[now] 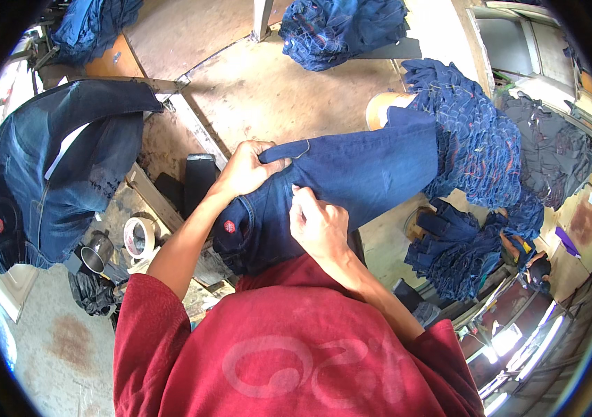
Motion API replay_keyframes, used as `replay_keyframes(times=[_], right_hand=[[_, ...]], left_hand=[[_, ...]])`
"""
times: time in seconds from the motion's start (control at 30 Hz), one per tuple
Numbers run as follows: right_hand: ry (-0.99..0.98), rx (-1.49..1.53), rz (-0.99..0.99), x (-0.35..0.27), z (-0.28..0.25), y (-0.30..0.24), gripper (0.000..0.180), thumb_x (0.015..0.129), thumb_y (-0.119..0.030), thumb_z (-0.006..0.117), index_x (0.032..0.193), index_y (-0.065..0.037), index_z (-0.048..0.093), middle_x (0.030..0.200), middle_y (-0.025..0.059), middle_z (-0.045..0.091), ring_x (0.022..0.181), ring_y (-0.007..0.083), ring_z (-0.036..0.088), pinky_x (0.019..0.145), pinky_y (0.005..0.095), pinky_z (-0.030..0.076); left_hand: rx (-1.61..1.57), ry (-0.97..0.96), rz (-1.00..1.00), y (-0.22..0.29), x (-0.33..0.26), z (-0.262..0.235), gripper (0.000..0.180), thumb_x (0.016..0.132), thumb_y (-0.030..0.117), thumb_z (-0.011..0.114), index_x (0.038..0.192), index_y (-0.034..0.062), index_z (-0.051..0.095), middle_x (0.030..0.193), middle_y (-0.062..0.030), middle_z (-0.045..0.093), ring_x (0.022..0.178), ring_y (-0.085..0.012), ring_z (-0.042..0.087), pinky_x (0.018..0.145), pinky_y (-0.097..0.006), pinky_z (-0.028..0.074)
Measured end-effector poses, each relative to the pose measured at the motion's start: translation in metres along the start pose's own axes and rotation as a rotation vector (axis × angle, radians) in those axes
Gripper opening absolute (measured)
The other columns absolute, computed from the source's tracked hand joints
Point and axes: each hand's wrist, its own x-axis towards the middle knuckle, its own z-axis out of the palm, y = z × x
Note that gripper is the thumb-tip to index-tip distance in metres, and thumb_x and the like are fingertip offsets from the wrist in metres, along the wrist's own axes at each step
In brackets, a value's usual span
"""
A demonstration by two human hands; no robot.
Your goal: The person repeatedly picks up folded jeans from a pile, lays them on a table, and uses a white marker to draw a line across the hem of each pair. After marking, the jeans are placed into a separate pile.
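Across my lap lies a pair of dark blue jeans (372, 167), its waist end toward me and a leg stretched off to the right. A red round mark (229, 226) shows near the waist. My left hand (249, 169) grips a folded edge of the denim between thumb and fingers. A loose pale thread (303, 149) curls from the cloth just right of that thumb. Over the jeans, my right hand (320, 224) is closed with thumb and forefinger pinched together; whatever the fingers hold, if anything, is too small to make out.
More jeans (94, 153) hang over a support at left, above a tape roll (128, 240) and a metal cup (98, 250). Bundled denim pieces (466, 132) are heaped at right beside dark grey cloth (542, 149). Another denim pile (341, 31) sits at the far side.
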Motion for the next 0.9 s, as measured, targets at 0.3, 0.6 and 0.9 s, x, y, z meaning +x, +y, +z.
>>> replay_keyframes(times=[0.3, 0.6, 0.9], right_hand=[[0.096, 0.513, 0.359, -0.029, -0.052, 0.022, 0.026, 0.103, -0.006, 0.07, 0.129, -0.003, 0.071, 0.09, 0.0124, 0.082, 0.079, 0.0215, 0.082, 0.068, 0.0335, 0.063], [0.123, 0.563, 0.408, -0.071, -0.09, 0.092, 0.021, 0.113, -0.015, 0.06, 0.123, 0.002, 0.067, 0.089, 0.0107, 0.076, 0.081, 0.017, 0.076, 0.075, 0.0331, 0.063], [0.073, 0.591, 0.245, -0.09, -0.103, 0.086, 0.016, 0.111, -0.015, 0.061, 0.118, -0.001, 0.066, 0.084, 0.008, 0.071, 0.073, 0.0168, 0.072, 0.068, 0.0322, 0.061]], left_hand=[[0.46, 0.339, 0.053, 0.035, -0.05, -0.021, 0.068, 0.086, 0.047, 0.092, 0.125, -0.004, 0.068, 0.105, -0.0185, 0.073, 0.095, -0.0291, 0.073, 0.086, -0.041, 0.059], [0.374, 0.836, -0.335, 0.012, -0.199, 0.077, 0.05, 0.08, 0.029, 0.097, 0.107, -0.001, 0.067, 0.08, -0.012, 0.068, 0.066, -0.0331, 0.066, 0.071, -0.044, 0.056], [-1.53, 0.569, -0.288, 0.02, -0.227, 0.117, 0.042, 0.094, 0.009, 0.068, 0.135, 0.0023, 0.062, 0.13, -0.0173, 0.075, 0.115, -0.0347, 0.075, 0.105, -0.053, 0.061]])
